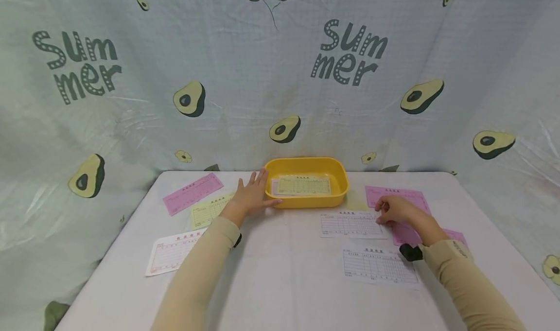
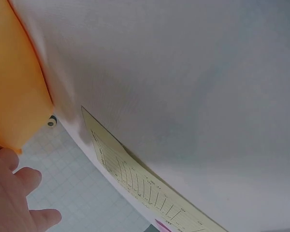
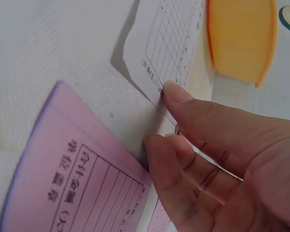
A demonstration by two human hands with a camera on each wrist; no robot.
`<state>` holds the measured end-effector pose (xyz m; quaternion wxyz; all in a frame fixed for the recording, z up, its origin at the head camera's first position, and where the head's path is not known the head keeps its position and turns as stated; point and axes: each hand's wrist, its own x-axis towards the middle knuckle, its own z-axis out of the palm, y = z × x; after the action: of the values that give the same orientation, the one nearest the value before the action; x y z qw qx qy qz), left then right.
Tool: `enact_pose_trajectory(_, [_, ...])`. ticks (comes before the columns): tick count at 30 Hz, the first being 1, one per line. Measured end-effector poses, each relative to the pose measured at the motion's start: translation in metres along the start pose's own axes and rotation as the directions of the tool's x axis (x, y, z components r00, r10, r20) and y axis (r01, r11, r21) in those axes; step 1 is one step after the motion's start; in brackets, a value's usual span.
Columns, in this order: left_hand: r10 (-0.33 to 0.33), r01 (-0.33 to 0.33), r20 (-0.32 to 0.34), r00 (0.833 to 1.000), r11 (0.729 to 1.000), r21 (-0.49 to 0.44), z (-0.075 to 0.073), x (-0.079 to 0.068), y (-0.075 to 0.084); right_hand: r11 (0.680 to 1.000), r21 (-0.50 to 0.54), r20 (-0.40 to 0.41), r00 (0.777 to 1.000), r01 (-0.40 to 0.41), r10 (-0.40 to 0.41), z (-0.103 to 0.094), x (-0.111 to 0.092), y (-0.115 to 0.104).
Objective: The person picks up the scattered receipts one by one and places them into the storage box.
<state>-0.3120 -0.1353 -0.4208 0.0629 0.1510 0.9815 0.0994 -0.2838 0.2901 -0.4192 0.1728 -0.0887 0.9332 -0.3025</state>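
Observation:
My left hand (image 1: 249,198) rests at the left end of a yellow plastic basket (image 1: 308,203), fingers spread along its rim and thumb by the front wall. Inside the basket lie a yellow printed slip (image 1: 303,185) and a pink one (image 1: 274,187), mostly covered. My right hand (image 1: 399,210) pinches the right edge of a white form slip (image 1: 350,225) between thumb and fingers. In the right wrist view, the thumb (image 3: 183,96) lies on that slip's corner, its edge slightly lifted. Beneath the right hand is a pink slip (image 1: 406,235).
Another white slip (image 1: 378,265) lies nearer, by the right wrist. Behind the right hand is a pink slip (image 1: 372,191). At left are a pink slip (image 1: 193,193), a yellow slip (image 1: 210,212) and a red-printed white slip (image 1: 172,253). A patterned curtain (image 1: 236,127) hangs behind the table.

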Motion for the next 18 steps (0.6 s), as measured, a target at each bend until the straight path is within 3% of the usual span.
enact_pose_trajectory(18, [-0.011, 0.011, 0.009, 1.000, 1.000, -0.008, -0.0041, -0.0047, 0.0021, 1.000, 0.025, 0.008, 1.000, -0.004, 0.004, 0.0021, -0.0006, 0.0016])
